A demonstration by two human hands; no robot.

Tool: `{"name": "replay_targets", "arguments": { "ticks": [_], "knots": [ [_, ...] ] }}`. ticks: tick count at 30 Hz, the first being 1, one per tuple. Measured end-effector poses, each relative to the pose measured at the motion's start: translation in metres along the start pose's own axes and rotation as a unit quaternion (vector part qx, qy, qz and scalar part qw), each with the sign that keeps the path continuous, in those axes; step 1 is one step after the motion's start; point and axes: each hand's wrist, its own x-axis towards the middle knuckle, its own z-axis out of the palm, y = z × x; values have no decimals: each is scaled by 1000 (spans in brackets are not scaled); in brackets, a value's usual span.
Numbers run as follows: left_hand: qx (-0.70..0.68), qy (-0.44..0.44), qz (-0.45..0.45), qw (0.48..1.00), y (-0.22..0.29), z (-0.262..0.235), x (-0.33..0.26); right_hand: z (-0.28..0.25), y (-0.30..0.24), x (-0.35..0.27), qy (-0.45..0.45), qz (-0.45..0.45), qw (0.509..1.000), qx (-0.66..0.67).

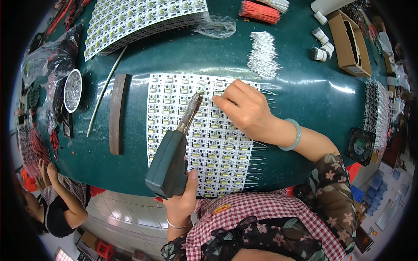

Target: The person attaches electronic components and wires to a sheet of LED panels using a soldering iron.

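Green table (305, 95); on it circuit-board sheet (217, 143); dark bar (117, 115); white wires (264, 54); cardboard box (339, 42)

Centre: two hands (248, 111) (183, 201), one soldering gun (166, 162), one LED sheet (220, 163). Left: one bowl (72, 111), one thin rod (105, 90), one flat bar (117, 115). Right: one fan (361, 146).

Open room lies on the surface (313, 100) between the right hand (248, 111) and the black fan (361, 145). A narrow strip separates the dark bar (116, 117) from the board panel (215, 150). The gun-shaped tool (167, 161) obstructs the panel's lower left. Beyond the far edge, passage runs between stacked boards (143, 24) and white wires (264, 54).
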Motion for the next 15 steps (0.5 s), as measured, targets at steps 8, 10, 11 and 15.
{"name": "replay_targets", "arguments": {
  "ticks": [8, 10, 11, 15],
  "knots": [
    [37, -8, 58, 998, -7, 0, 1, 4, 3, -2, -4, 4, 1000, 2],
    [72, -23, 71, 995, -9, -1, 1, 4, 3, -1, -3, 5, 1000, 2],
    [72, -22, 71, 995, -10, -1, 1, 4, 3, -1, -2, 7, 1000, 2],
    [61, -35, 47, 996, -11, -1, 2, 5, 3, -2, -7, 12, 1000, 4]
  ]
}}
